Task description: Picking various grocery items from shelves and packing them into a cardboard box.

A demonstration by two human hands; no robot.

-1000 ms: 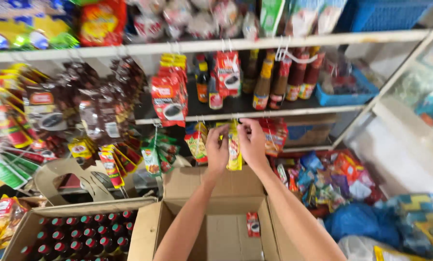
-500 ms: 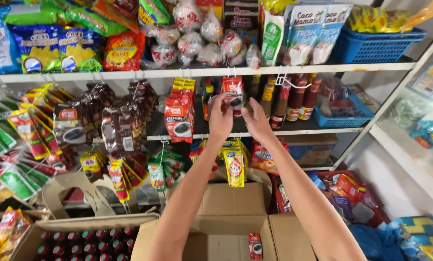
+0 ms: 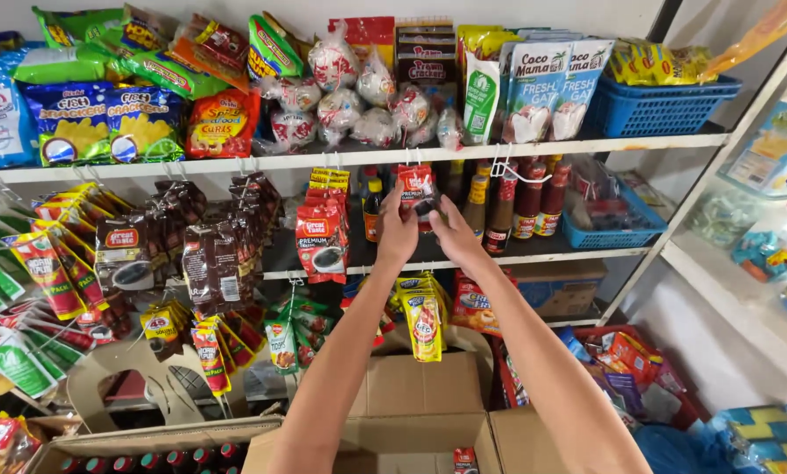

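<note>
Both my hands are raised to a red and black sachet strip (image 3: 418, 189) that hangs from a hook under the upper white shelf (image 3: 358, 158). My left hand (image 3: 398, 230) grips the strip's left edge and my right hand (image 3: 450, 230) holds its right side. More red sachets (image 3: 323, 233) hang just to the left. A yellow sachet strip (image 3: 424, 320) hangs under the lower shelf, beneath my wrists. Below my arms stands an open cardboard box (image 3: 428, 430) with one small red sachet (image 3: 465, 459) in it.
Sauce bottles (image 3: 516, 202) stand on the middle shelf behind my hands. Blue baskets (image 3: 657, 105) sit at the right. Dark brown sachets (image 3: 213, 254) and green packets (image 3: 7, 263) hang at the left. A second box of red-capped bottles (image 3: 147, 461) lies bottom left.
My hands rose from the yellow strip under the lower shelf up to the red and black strip at the upper shelf's hook. The view tilted upward.
</note>
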